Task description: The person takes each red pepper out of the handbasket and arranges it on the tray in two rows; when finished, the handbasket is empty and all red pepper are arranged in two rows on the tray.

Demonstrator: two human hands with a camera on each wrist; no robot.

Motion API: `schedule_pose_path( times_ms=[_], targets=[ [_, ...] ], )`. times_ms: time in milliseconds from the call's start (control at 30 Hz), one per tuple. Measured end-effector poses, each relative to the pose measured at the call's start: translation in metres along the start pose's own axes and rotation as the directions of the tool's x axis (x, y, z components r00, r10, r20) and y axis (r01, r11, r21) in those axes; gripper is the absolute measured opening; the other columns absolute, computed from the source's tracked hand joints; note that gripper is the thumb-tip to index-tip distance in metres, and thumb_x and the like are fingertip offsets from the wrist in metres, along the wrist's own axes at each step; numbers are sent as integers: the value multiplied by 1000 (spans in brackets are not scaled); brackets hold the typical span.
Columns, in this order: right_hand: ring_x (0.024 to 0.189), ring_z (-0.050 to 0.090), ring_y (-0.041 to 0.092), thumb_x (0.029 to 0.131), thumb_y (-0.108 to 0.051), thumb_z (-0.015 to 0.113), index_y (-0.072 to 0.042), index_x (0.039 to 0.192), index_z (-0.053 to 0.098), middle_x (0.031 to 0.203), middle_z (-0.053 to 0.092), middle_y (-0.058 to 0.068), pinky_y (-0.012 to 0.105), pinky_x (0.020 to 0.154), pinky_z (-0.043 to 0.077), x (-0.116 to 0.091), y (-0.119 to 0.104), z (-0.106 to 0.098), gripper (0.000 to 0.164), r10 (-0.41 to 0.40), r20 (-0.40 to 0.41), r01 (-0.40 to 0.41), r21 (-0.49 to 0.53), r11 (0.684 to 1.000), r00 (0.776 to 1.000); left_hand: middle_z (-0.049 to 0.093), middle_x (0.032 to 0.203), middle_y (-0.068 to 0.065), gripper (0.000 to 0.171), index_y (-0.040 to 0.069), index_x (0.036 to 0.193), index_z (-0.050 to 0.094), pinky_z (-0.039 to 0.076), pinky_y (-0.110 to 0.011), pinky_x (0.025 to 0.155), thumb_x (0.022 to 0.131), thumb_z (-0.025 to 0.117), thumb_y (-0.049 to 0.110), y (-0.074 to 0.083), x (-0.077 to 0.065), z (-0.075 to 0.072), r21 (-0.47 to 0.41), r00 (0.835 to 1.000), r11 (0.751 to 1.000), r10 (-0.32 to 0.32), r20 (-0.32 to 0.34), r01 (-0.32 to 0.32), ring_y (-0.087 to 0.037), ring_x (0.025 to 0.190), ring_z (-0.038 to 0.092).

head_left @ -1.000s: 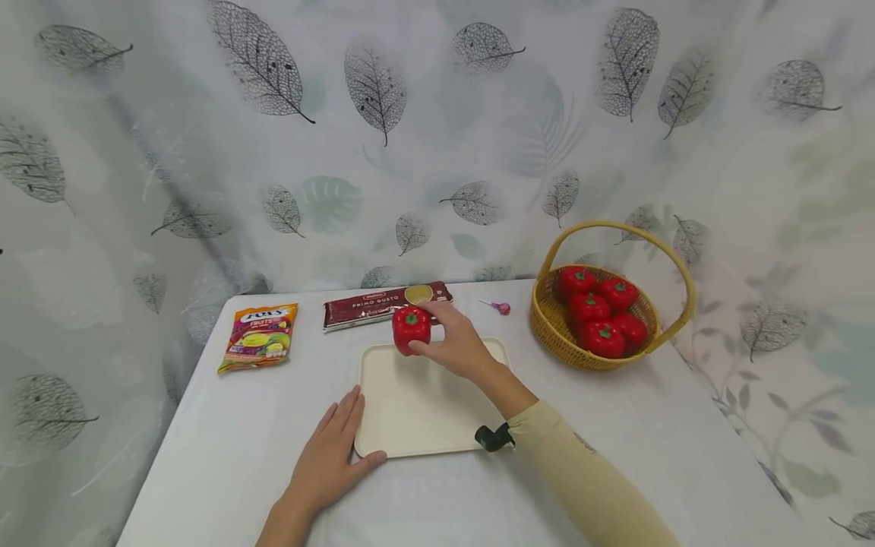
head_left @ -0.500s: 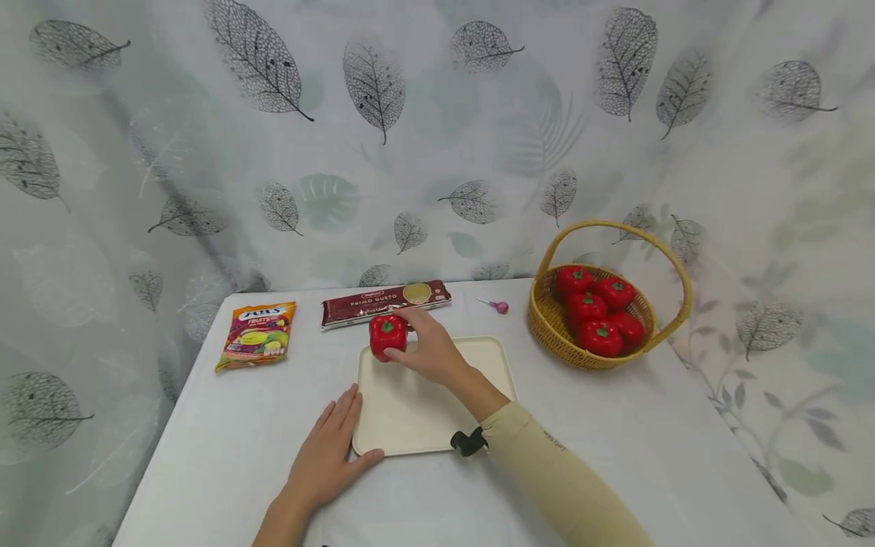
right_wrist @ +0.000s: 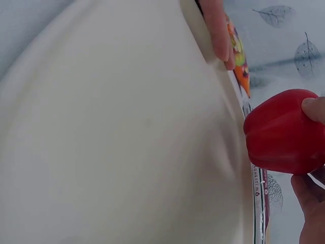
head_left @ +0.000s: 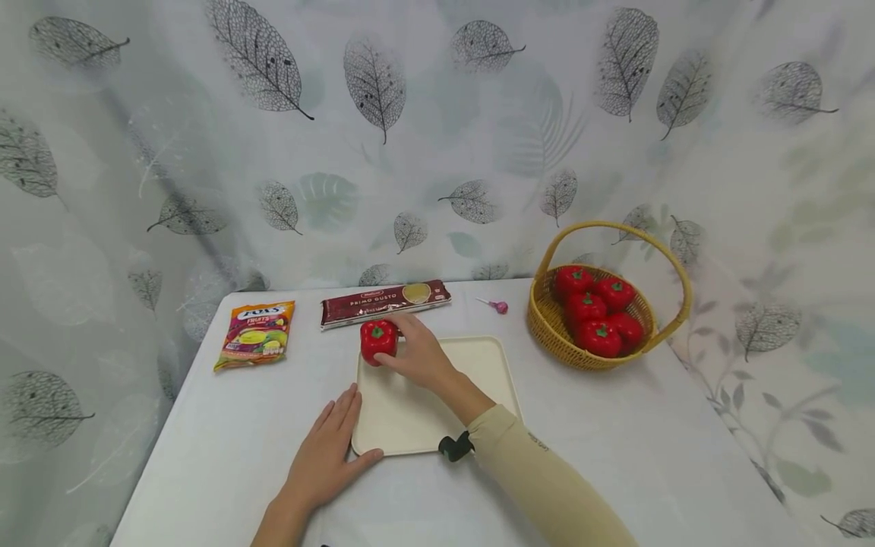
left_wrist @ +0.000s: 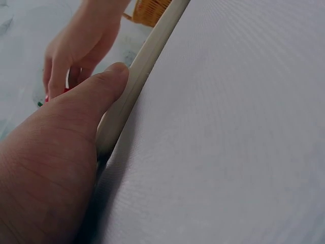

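My right hand (head_left: 421, 353) grips a red bell pepper (head_left: 378, 341) at the far left corner of a cream tray (head_left: 437, 425). In the right wrist view the pepper (right_wrist: 282, 133) is held between thumb and fingers, and a shadow falls on the tray beneath. My left hand (head_left: 326, 448) lies flat with straight fingers at the tray's near left corner. In the left wrist view the left thumb (left_wrist: 114, 79) touches the tray's rim (left_wrist: 133, 84). A yellow wicker basket (head_left: 557, 342) at the right holds several red bell peppers (head_left: 586, 307).
A maroon spaghetti packet (head_left: 383, 302) lies behind the tray. A bag of fruit candy (head_left: 256, 334) lies at the left. Between packet and basket is a purple lollipop (head_left: 501, 307). The table has a white cloth (head_left: 601, 456), with a leaf-print curtain (head_left: 437, 137) behind.
My right hand has carried the bell pepper left and slightly nearer, toward the tray's far left corner. The left hand keeps its place by the tray.
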State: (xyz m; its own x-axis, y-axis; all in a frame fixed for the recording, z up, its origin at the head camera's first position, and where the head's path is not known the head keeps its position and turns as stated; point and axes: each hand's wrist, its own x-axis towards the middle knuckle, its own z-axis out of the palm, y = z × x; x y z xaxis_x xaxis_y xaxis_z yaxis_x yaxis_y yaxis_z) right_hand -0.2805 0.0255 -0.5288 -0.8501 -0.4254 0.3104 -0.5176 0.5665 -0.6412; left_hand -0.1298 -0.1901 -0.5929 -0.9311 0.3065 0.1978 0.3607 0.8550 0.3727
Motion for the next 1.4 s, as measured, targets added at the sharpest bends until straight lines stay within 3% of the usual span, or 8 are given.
schedule_pose_path(
  times_ms=[333, 567, 767, 1400],
  targets=[
    [138, 57, 22, 93, -33, 89, -9, 153, 55, 148, 60, 7, 36, 113, 52, -2, 8, 9, 74, 10, 14, -9, -28, 1000, 1000, 26, 178, -9, 113, 3, 170, 33, 24, -55, 131, 93, 65, 79, -1, 1, 2, -11, 1000, 1000, -12, 29, 13, -24, 162, 28],
    [139, 56, 24, 94, -34, 88, -8, 156, 52, 150, 58, 10, 38, 115, 50, -1, 7, 9, 76, 9, 36, -8, -26, 1000, 999, 31, 176, -13, 112, 1, 167, 37, 29, -58, 128, 92, 66, 78, -1, 0, 1, -1, 1000, 1000, 10, -9, -10, -28, 160, 33],
    [140, 56, 26, 94, -36, 87, -8, 160, 48, 152, 55, 11, 39, 112, 53, -3, 5, 10, 82, 32, 44, -30, -55, 998, 998, 27, 178, -10, 112, 2, 169, 34, 25, -56, 130, 93, 64, 79, -2, 1, 1, -4, 1000, 1000, -2, 19, 2, -25, 162, 29],
    [139, 55, 27, 92, -39, 87, -12, 161, 49, 151, 55, 13, 41, 109, 56, -5, 5, 6, 83, 14, 48, -9, -105, 994, 999, 27, 178, -11, 112, 2, 169, 34, 24, -56, 131, 94, 64, 79, -2, 1, 1, -13, 1000, 1000, -3, 16, 3, -27, 162, 29]
  ],
)
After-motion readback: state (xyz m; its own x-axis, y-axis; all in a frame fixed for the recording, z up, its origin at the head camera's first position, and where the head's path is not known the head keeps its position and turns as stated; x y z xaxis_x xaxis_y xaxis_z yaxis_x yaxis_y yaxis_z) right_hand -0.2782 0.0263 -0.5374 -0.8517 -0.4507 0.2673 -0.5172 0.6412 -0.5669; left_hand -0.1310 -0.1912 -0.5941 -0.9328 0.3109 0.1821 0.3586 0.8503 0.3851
